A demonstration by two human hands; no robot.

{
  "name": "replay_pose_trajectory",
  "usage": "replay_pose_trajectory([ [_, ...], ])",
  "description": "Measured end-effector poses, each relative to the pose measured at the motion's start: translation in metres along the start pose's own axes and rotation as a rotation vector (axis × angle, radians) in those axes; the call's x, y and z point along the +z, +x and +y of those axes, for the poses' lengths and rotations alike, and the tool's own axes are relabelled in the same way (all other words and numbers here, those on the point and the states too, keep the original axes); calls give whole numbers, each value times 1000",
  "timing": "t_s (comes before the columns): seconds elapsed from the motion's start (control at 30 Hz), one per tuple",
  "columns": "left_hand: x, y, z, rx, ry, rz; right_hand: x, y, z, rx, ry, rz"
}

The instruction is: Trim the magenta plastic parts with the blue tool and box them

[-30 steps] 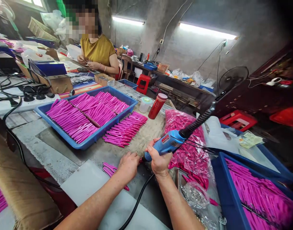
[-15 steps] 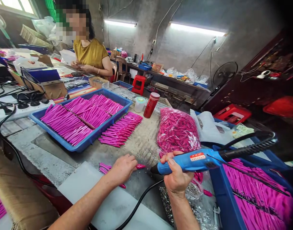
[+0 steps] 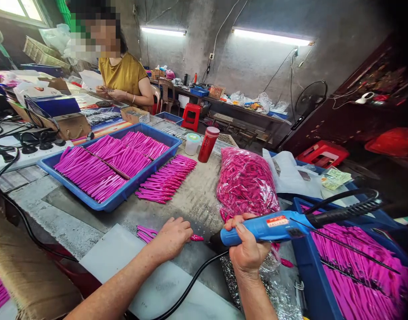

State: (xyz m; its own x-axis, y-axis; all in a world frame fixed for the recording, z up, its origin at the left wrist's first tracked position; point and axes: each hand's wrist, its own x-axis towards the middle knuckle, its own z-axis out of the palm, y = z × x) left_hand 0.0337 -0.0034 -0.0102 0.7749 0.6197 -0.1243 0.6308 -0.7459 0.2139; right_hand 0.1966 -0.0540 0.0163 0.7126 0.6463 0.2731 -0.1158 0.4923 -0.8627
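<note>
My right hand [image 3: 246, 249] is wrapped round a blue electric screwdriver [image 3: 273, 227], held almost level with its dark tip pointing left. My left hand [image 3: 172, 236] rests on the bench with fingers curled over a small magenta plastic part [image 3: 196, 238], whose end sticks out toward the tool's tip. A few more magenta pieces [image 3: 145, 232] lie just left of that hand. Tiny silver screws [image 3: 207, 212] are scattered on the bench behind the hands. A black cable [image 3: 187, 289] runs back from the tool between my forearms.
A blue tray [image 3: 107, 202] of magenta parts and a loose row of them [image 3: 167, 180] lie at left. A clear bag of pink pieces [image 3: 245, 182], a red bottle [image 3: 207, 144] and a second blue tray [image 3: 324, 284] stand nearby. Another person in a mustard shirt [image 3: 122, 75] works opposite.
The screwdriver swung from steeply tilted, tip down by my left hand, to nearly level and off to the right. My left hand stayed on the magenta part.
</note>
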Motion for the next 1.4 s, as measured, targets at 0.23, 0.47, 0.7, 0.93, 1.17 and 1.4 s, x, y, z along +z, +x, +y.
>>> replay_pose_trajectory([
  [0.23, 1, 2, 0, 12, 15, 3, -4, 0, 4, 24, 14, 13],
  [0.47, 3, 4, 0, -33, 17, 1, -6, 0, 9, 32, 33, 41],
  [0.7, 9, 6, -9, -109, -72, 58, -11, 2, 10, 21, 42, 72],
  [0.93, 15, 5, -12, -78, -66, 107, -14, 6, 12, 59, 63, 125],
  [1.17, 15, 5, -8, -33, 33, 70, -13, 7, 12, 51, 62, 116],
  [1.4, 8, 7, -3, -62, 50, 6, -15, 7, 14, 82, 52, 133],
])
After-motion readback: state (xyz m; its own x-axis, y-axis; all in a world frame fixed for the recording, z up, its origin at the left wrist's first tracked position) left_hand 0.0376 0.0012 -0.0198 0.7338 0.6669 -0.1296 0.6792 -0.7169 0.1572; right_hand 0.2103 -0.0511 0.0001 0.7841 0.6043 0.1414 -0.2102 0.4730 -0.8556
